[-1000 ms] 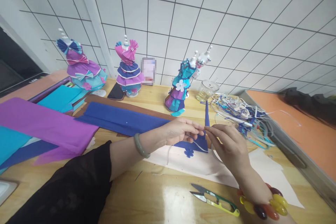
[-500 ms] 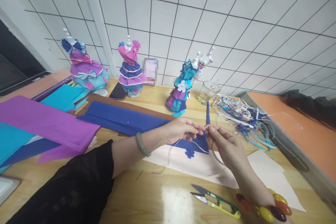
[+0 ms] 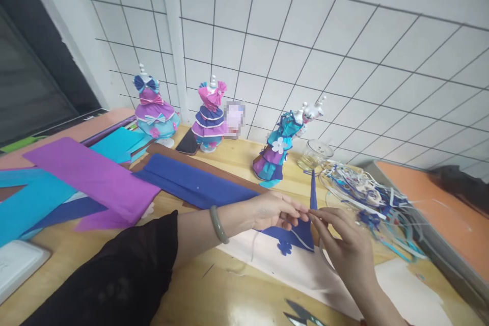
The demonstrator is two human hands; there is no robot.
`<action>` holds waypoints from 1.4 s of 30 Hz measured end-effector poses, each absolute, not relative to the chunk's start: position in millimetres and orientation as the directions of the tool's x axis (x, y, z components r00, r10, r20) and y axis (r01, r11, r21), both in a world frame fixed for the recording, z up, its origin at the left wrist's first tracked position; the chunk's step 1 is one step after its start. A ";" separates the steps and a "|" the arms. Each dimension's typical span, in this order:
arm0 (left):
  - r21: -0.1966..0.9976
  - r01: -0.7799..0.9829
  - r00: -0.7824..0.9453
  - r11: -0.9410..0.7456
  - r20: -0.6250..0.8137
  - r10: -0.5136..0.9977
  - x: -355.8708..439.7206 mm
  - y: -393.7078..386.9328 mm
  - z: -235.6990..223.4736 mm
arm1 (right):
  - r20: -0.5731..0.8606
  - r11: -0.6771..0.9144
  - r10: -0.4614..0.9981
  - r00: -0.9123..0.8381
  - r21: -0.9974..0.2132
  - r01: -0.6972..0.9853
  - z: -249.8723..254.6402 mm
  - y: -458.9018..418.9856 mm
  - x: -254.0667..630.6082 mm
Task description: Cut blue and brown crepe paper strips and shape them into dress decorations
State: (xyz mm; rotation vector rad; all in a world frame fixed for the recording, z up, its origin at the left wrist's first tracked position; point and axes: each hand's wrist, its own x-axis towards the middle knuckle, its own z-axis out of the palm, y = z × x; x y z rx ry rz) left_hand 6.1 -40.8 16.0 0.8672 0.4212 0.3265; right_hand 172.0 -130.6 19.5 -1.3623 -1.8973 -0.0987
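Note:
My left hand (image 3: 277, 212) and my right hand (image 3: 342, 237) meet fingertip to fingertip above the table. Both pinch at the same spot; whatever lies between the fingers is too small to make out. Below them lies dark blue fabric (image 3: 294, 237) with a thin white strip across it. A small blue flower cutout (image 3: 284, 248) rests at the fabric's lower edge, over pale pink sheet material (image 3: 263, 260). Near the bottom edge, thread snips (image 3: 301, 313) are partly cut off by the frame.
Dressed miniature mannequins (image 3: 156, 112) stand along the tiled wall. Purple fabric (image 3: 95, 178) and turquoise fabric (image 3: 34, 206) lie left. A glass jar (image 3: 315, 155) and a heap of ribbon scraps (image 3: 359, 188) are behind my right hand. An orange-topped box (image 3: 439, 209) borders the right.
The view has tilted up and turned left, so the table things sit lower and further right. The snips have partly left the frame. My hands remain pinched together.

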 end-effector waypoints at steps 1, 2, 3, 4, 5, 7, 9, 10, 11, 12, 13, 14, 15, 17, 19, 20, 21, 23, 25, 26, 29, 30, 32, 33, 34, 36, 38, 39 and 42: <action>0.797 -0.102 0.867 0.596 -0.223 0.446 5.8 -41.0 16.7 | 0.611 0.412 0.786 -0.090 -0.410 0.814 19.8 -130.6 171.0; 0.804 -0.100 0.861 0.587 -0.225 0.456 5.4 -41.3 17.5 | 0.592 0.397 0.803 -0.062 -0.455 0.797 19.8 -130.6 169.9; 0.809 -0.102 0.854 0.579 -0.227 0.469 5.1 -41.7 18.5 | 0.571 0.378 0.820 -0.036 -0.493 0.784 19.7 -130.6 168.9; 0.812 -0.106 0.847 0.573 -0.228 0.480 4.8 -42.2 19.5 | 0.548 0.356 0.836 -0.014 -0.524 0.774 19.3 -130.5 168.0; 0.814 -0.109 0.843 0.570 -0.228 0.488 4.5 -42.6 20.5 | 0.524 0.335 0.852 0.005 -0.552 0.764 18.8 -130.5 167.1; 0.815 -0.106 0.844 0.569 -0.229 0.486 3.7 -43.1 21.9 | 0.476 0.292 0.878 0.047 -0.611 0.736 17.6 -130.3 165.7; 0.820 -0.097 0.851 0.565 -0.226 0.473 2.7 -43.1 22.6 | 0.428 0.243 0.898 0.101 -0.673 0.698 17.0 -130.0 164.2; 0.823 -0.094 0.855 0.560 -0.221 0.469 2.3 -43.0 22.6 | 0.403 0.217 0.906 0.129 -0.704 0.676 17.0 -129.9 163.4; 0.827 -0.093 0.859 0.555 -0.215 0.465 2.1 -42.7 22.5 | 0.382 0.194 0.911 0.156 -0.730 0.655 17.2 -129.8 162.6; 0.829 -0.095 0.861 0.551 -0.209 0.464 1.9 -42.5 22.3 | 0.369 0.178 0.912 0.178 -0.749 0.638 17.5 -129.9 161.8; 0.830 -0.097 0.861 0.550 -0.207 0.464 1.8 -42.4 22.0 | 0.364 0.171 0.912 0.191 -0.759 0.628 17.8 -130.0 161.1; 0.828 -0.097 0.861 0.552 -0.208 0.464 1.8 -42.2 21.7 | 0.366 0.173 0.911 0.192 -0.760 0.626 18.0 -130.1 160.6; 0.824 -0.098 0.860 0.558 -0.212 0.464 1.8 -42.2 21.5 | 0.375 0.183 0.909 0.184 -0.754 0.631 18.2 -130.2 160.1; 0.815 -0.100 0.858 0.571 -0.219 0.464 1.9 -42.1 21.3 | 0.393 0.209 0.907 0.152 -0.733 0.647 18.1 -130.4 159.8; 0.808 -0.099 0.858 0.580 -0.226 0.462 2.0 -42.0 21.2 | 0.391 0.223 0.912 0.123 -0.726 0.651 17.5 -130.3 160.1; 0.807 -0.098 0.857 0.582 -0.230 0.462 2.1 -41.9 21.0 | 0.381 0.219 0.917 0.121 -0.731 0.647 17.0 -130.1 160.3; 0.807 -0.097 0.855 0.583 -0.232 0.464 2.3 -41.7 20.7 | 0.366 0.207 0.922 0.126 -0.741 0.638 16.5 -130.0 160.4; 0.808 -0.100 0.852 0.581 -0.232 0.469 2.8 -41.1 19.7 | 0.327 0.172 0.933 0.150 -0.771 0.613 15.6 -129.9 160.3; 0.808 -0.105 0.850 0.579 -0.229 0.474 3.5 -40.7 18.6 | 0.291 0.140 0.940 0.176 -0.802 0.581 15.7 -130.3 158.9; 0.807 -0.107 0.849 0.581 -0.229 0.475 3.7 -40.4 18.3 | 0.276 0.131 0.944 0.180 -0.816 0.564 16.4 -130.7 157.7; 0.793 -0.130 0.833 0.595 -0.238 0.499 3.9 -39.1 18.5 | 0.235 0.115 0.956 0.176 -0.851 0.512 20.9 -132.6 153.5; 0.785 -0.152 0.820 0.601 -0.239 0.519 3.7 -38.1 18.9 | 0.221 0.107 0.959 0.178 -0.863 0.493 22.6 -133.1 152.4; 0.761 -0.224 0.775 0.609 -0.240 0.585 2.9 -34.5 19.5 | 0.186 0.074 0.960 0.210 -0.889 0.451 24.6 -133.6 152.0; 0.744 -0.275 0.741 0.609 -0.239 0.628 2.5 -31.9 19.5 | 0.166 0.052 0.957 0.237 -0.905 0.423 24.5 -133.3 152.6; 0.725 -0.332 0.701 0.603 -0.238 0.672 1.9 -28.9 19.4 | 0.146 0.033 0.953 0.265 -0.922 0.387 23.8 -132.6 153.7; 0.687 -0.449 0.612 0.571 -0.228 0.757 0.9 -22.0 18.2 | 0.105 0.016 0.948 0.301 -0.958 0.285 21.2 -130.0 155.9; 0.662 -0.544 0.522 0.516 -0.215 0.825 0.3 -15.3 16.4 | 0.059 0.014 0.954 0.295 -0.988 0.152 19.9 -126.2 156.6; 0.653 -0.580 0.485 0.488 -0.205 0.850 0.4 -12.4 15.3 | 0.032 0.008 0.960 0.279 -0.996 0.085 20.4 -123.9 155.9; 0.624 -0.659 0.399 0.421 -0.184 0.898 1.8 -6.6 12.6 | -0.051 -0.031 0.976 0.211 -0.995 -0.098 27.1 -115.2 150.7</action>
